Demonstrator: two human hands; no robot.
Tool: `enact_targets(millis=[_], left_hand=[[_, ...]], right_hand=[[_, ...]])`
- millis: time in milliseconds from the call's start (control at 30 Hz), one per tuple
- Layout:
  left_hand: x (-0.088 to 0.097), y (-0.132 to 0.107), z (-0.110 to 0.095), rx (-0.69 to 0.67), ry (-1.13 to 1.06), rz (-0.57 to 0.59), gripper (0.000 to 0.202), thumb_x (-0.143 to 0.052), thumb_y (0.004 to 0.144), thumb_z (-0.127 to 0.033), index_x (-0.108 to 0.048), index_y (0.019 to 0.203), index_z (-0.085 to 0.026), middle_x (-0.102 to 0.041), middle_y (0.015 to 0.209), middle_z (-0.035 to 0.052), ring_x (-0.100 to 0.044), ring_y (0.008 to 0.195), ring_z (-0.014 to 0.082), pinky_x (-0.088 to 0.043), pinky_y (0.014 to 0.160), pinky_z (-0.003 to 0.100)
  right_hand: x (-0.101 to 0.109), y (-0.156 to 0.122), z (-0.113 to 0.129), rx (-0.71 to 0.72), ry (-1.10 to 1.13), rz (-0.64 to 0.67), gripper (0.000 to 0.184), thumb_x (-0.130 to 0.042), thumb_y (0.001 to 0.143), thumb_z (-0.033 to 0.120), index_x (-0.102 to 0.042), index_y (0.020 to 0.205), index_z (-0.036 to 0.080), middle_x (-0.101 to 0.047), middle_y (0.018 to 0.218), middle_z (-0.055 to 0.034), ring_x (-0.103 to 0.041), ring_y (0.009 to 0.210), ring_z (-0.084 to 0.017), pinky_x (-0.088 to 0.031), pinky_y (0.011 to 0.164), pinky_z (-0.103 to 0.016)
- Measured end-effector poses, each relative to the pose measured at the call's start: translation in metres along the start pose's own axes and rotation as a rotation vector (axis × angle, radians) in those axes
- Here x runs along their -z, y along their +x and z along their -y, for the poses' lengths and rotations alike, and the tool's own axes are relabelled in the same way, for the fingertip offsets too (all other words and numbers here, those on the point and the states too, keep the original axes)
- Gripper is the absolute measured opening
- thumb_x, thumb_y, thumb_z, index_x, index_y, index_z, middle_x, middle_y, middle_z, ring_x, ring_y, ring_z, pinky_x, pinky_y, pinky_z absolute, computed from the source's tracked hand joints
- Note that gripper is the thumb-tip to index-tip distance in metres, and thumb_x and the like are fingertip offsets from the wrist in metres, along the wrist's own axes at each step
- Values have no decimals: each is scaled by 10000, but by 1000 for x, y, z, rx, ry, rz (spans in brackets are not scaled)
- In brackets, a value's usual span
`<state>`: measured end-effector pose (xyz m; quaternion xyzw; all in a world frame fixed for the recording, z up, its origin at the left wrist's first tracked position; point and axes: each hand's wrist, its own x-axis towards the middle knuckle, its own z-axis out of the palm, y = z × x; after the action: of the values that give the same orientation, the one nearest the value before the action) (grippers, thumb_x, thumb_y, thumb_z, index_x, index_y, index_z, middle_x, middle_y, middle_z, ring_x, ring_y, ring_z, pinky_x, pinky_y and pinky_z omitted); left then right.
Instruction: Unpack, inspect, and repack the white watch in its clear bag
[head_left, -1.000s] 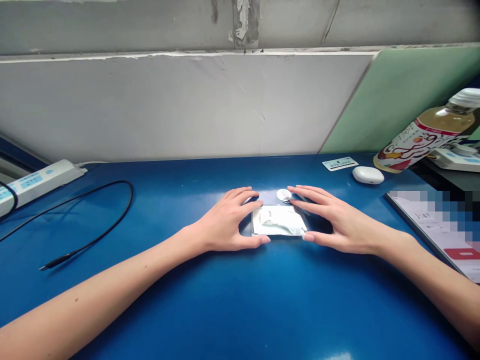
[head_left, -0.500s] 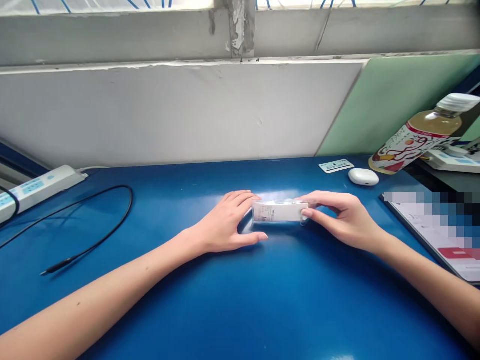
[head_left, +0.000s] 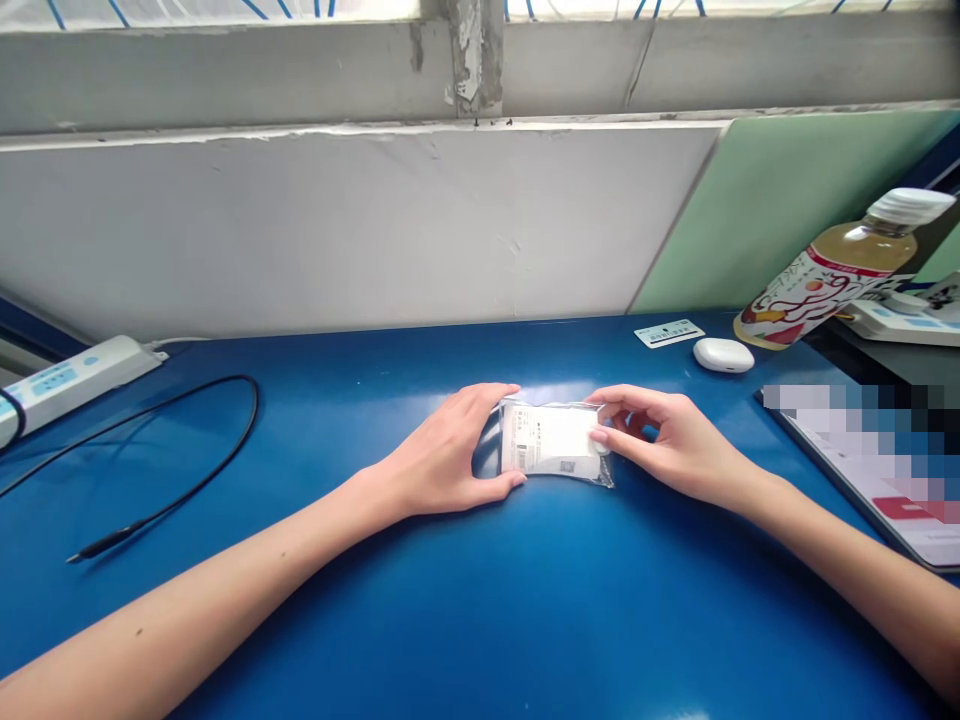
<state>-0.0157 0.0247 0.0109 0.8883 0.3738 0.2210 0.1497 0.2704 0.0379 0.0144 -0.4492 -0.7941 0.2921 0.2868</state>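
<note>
A small clear plastic packet (head_left: 555, 440) holds a white piece with printed text and a small square code; its broad face shows to me. My right hand (head_left: 660, 435) pinches its right end between thumb and fingers. At the other end, my left hand (head_left: 457, 445) spans the packet, thumb at the lower left corner and fingers at the upper edge. Part of the left fingers lies hidden behind the packet. Both hands are low over the blue table (head_left: 480, 600).
A black cable (head_left: 240, 400) and a white power strip (head_left: 82, 375) lie at left. To the right are a card (head_left: 670, 333), a white earbud case (head_left: 723, 355), a drink bottle (head_left: 825, 275) and a tablet-like device (head_left: 900, 500). A wall (head_left: 360, 230) stands behind.
The packet has turned so that more of its printed face shows. My left thumb and fingers have closed in on its left end, while my right hand keeps its pinch.
</note>
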Motion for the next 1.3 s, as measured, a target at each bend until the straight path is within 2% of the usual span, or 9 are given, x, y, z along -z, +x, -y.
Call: enact_targets(millis=[200,300,400,500,567,667,867,1000,1300], left_hand=[[0,1,1,-6,-2,21,715,-759,765,-449,-454,1342,-159,-496,1427,201,-468,1354,344,-432,1114,495],[1,1,0,3,-5,32,712,-769,747,-479,-490,1316,-153,-500,1430,212,-459,1361,368,-434,1108,520],[1,1,0,0,-10,32,712,-766,744,-502,-500,1305,-154,-502,1430,217,-456,1363,374,-442,1099,525],[1,1,0,-4,2,38,693,-763,745,-507,-509,1283,-153,-506,1428,221,-449,1368,371,-442,1095,529],[1,1,0,-15,12,37,681,-766,737,-514,-521,1254,-144,-515,1419,228,-444,1370,372,-437,1097,531],[1,1,0,-25,24,37,667,-764,729,-525,-539,1226,-141,-533,1400,228,-447,1367,370,-433,1098,531],[1,1,-1,-55,44,56,743,-749,745,-526,-522,1333,-135,-513,1433,220,-431,1380,386,-400,1121,550],[0,1,1,-70,11,56,687,-751,748,-511,-554,1311,-170,-539,1413,194,-432,1376,394,-408,1111,559],[1,3,0,-80,-1,58,565,-766,733,-461,-602,1189,-170,-583,1349,177,-465,1351,371,-429,1105,514]], right_hand=[[0,-1,-2,110,-207,-11,341,-603,920,441,-698,1126,186,-724,842,-62,-592,609,-165,-516,551,-309],[0,-2,-4,159,-313,-4,344,-575,939,435,-702,1138,185,-731,1008,-104,-632,666,-179,-560,625,-343],[3,-3,-6,225,-380,9,357,-550,954,426,-687,1181,186,-684,1195,-143,-688,928,-256,-590,804,-411],[5,-3,-7,317,-415,87,479,-590,928,451,-608,1317,172,-605,1350,-171,-597,1209,-323,-538,978,-483],[5,-4,-7,339,-415,145,599,-627,899,486,-539,1397,165,-552,1423,-183,-550,1278,-339,-521,1012,-501],[3,-6,-6,329,-400,165,649,-654,876,499,-513,1422,176,-536,1445,-189,-530,1308,-356,-510,1028,-516],[-8,-8,-1,269,-254,176,614,-630,908,440,-464,1443,190,-541,1445,-176,-538,1319,-320,-501,1060,-481],[-16,-9,3,221,-224,148,564,-589,938,416,-457,1443,200,-570,1435,-164,-553,1315,-319,-513,1050,-495],[-10,-9,0,221,-308,212,503,-383,1030,314,-395,1514,182,-473,1536,-134,-395,1440,-306,-368,1162,-564]])
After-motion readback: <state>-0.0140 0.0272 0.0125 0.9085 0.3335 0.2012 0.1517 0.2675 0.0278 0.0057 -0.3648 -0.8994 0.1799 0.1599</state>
